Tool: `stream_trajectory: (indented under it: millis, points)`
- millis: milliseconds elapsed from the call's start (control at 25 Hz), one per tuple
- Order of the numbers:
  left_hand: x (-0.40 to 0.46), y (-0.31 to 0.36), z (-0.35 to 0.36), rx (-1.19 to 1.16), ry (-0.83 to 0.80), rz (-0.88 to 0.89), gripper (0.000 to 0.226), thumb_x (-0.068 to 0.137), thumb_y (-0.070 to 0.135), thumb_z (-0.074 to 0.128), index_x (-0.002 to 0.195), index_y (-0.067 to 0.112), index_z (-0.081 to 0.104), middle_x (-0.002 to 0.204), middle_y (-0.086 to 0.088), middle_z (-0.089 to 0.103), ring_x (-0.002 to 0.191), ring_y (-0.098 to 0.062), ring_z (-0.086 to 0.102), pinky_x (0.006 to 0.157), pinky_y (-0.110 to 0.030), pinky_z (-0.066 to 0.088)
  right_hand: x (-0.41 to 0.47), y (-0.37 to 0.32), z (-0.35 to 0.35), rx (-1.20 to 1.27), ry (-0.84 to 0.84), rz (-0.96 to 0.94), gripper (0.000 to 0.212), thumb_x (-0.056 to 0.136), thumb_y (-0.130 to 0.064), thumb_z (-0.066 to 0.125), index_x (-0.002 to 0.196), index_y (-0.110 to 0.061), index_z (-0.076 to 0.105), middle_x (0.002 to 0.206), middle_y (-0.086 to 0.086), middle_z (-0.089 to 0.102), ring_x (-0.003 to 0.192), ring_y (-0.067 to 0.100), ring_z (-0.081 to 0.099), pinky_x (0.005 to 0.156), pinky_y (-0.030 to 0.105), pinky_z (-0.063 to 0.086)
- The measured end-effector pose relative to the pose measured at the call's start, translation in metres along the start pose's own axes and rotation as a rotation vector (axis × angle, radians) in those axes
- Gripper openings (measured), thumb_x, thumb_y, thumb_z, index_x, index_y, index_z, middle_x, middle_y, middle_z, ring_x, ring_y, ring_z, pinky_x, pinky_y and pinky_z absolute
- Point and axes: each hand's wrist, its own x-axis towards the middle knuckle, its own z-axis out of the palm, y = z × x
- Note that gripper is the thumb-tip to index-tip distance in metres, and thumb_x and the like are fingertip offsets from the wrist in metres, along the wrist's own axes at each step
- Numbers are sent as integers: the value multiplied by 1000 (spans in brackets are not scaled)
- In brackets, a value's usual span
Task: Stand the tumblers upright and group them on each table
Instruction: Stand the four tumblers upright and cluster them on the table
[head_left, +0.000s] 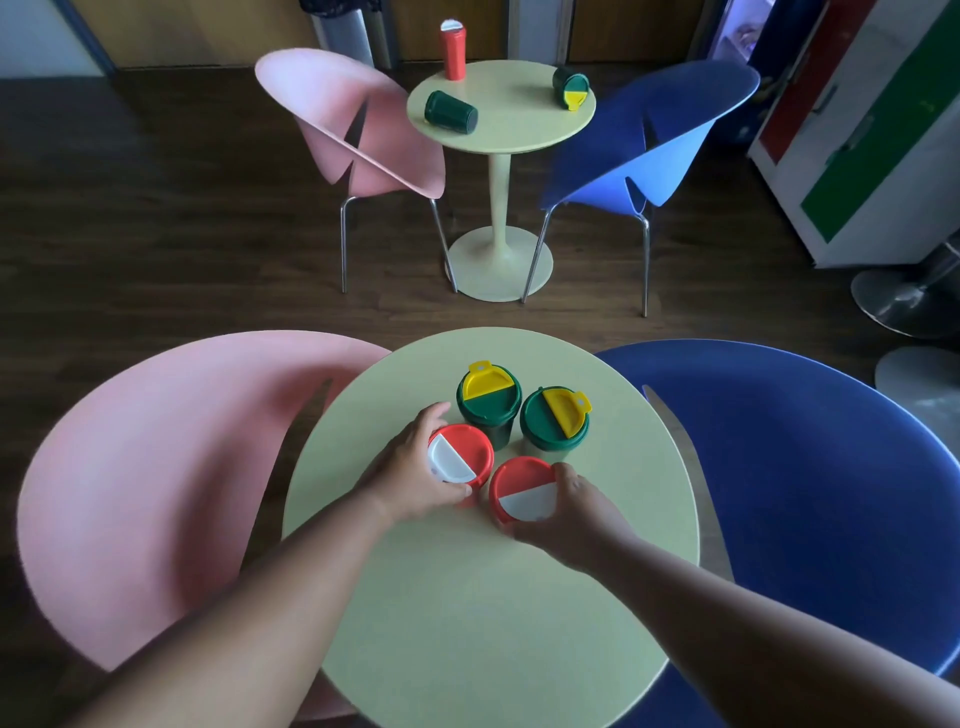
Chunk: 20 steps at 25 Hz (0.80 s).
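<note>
Currently, head view: both forearms reach forward over the near table (467, 597). Left hand (410, 475) curls around one upright red tumbler (462, 453), thumb at its near side, fingers round the far side. Right hand (569, 512) cups a second red tumbler (522, 488) just beside it. Two upright green tumblers (488, 402) (555, 422) stand just beyond the fingertips. Far table (514, 124): one red upright, two green toppled.

Four lidded tumblers (511, 444) stand upright, clustered on the near table (467, 597).
</note>
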Motion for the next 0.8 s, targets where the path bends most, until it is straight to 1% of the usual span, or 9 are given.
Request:
stream_trajectory:
  millis: [120,240,360,480,560,680,760,800]
  points:
    - [5,1,-3,8,-29,25,111,62,32,93,151,34,26,144,5,50,122,-16,52,98,-25,42,2,5,-6,-15,-27,-25,83,59,-64,79,124,-26,45,103,-6,58,89,16,58,65,30,52]
    - [7,1,-3,2,-34,38,109,63,31,93,150,34,28,143,5,50,122,-16,52,96,-23,41,4,7,-9,-12,-38,-53,88,59,-63,80,130,-25,43,105,-5,56,90,17,57,66,29,49]
    - [7,-2,1,-28,-30,60,108,64,28,92,151,32,29,142,4,47,126,-15,49,97,-20,37,5,8,-8,9,-45,-66,93,61,-62,80,136,-25,39,108,-5,55,94,17,56,69,28,48]
    - [4,-5,8,-70,-2,60,111,64,28,93,153,30,26,145,5,39,133,-11,41,100,-19,33,2,10,-6,62,-23,-82,87,62,-61,81,132,-27,41,109,-8,56,95,15,56,71,26,50]
    - [2,-6,11,-101,21,42,112,64,29,93,154,30,26,149,4,39,135,-10,40,99,-18,33,1,11,-5,73,-9,-99,79,64,-60,81,127,-27,46,107,-9,58,93,13,56,68,24,49]
    - [3,-7,11,-116,30,33,114,62,31,94,153,33,26,147,2,44,131,-13,45,94,-17,36,3,13,-7,90,24,-124,77,63,-60,81,125,-29,49,106,-11,60,92,11,57,63,19,44]
    - [3,-8,8,-109,13,40,114,62,32,94,152,35,25,146,2,46,127,-11,47,91,-16,37,4,15,-9,100,37,-137,78,63,-58,82,127,-29,49,106,-12,58,92,10,57,64,17,44]
    - [4,-9,7,-110,3,40,113,62,32,94,152,36,25,145,3,46,124,-10,47,89,-14,37,5,16,-10,103,41,-139,78,63,-57,82,128,-29,49,105,-12,57,93,9,57,65,17,44]
